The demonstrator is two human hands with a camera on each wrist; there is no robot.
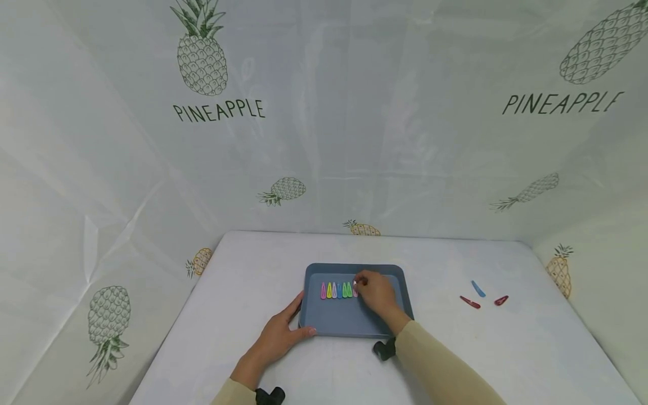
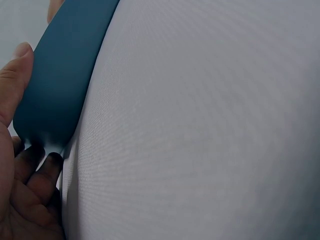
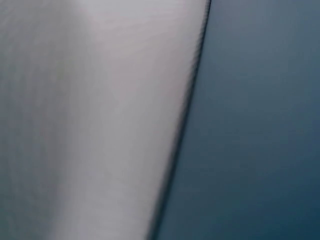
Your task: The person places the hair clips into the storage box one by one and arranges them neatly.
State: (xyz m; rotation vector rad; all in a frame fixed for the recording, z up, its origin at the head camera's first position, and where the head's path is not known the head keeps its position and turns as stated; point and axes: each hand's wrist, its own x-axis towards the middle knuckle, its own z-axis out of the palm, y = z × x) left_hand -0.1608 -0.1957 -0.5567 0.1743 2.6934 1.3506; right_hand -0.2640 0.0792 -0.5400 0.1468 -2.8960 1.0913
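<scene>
A blue-grey tray (image 1: 336,323) lies on the white table, with a row of snap hair clips (image 1: 339,290) across it: pink, yellow, pale, blue and green. My left hand (image 1: 277,337) grips the tray's near left corner, thumb over the front rim and fingers along the left side. In the left wrist view, the left fingers (image 2: 42,175) curl at the tray's edge. Over the row's right end, my right hand (image 1: 376,292) pinches a pink hair clip (image 1: 355,292), partly covered by the fingertips. The right wrist view shows only tray and tabletop, blurred.
Right of the tray, on the table (image 1: 445,349), lie a blue hair clip (image 1: 478,289), a red hair clip (image 1: 469,302) and a dark red hair clip (image 1: 501,300). Pineapple-printed sheeting (image 1: 354,140) stands behind and at both sides.
</scene>
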